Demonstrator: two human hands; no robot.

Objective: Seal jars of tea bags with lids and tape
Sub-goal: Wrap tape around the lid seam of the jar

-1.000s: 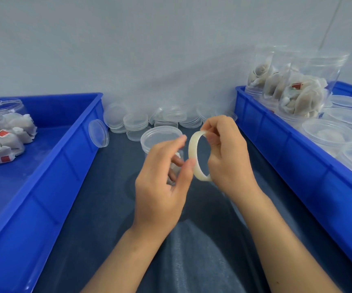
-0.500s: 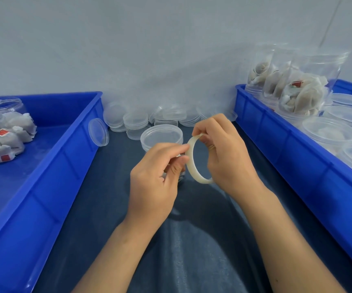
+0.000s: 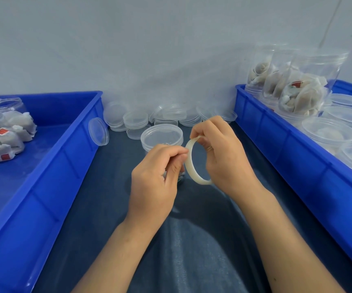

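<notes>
A thin cream roll of tape [image 3: 193, 167] stands on edge in front of me, gripped by my right hand [image 3: 223, 157] with fingers curled over its top and right side. My left hand [image 3: 156, 178] has thumb and fingers pinched together at the roll's left rim, where the tape end would be; the tape end itself is too thin to see. Behind both hands stands a clear jar with its lid on [image 3: 161, 136], mostly hidden by my left hand.
A heap of loose clear lids [image 3: 137, 121] lies against the wall. The left blue bin [image 3: 65, 157] holds open jars and tea bags [image 3: 4, 136]. The right blue bin [image 3: 297, 157] holds lidded jars [image 3: 327, 134] and stacked jars of tea bags [image 3: 301, 92]. Dark cloth covers the middle.
My left hand has closed from spread fingers into a pinch at the roll's rim. Both hands and the roll have sunk slightly toward the jar.
</notes>
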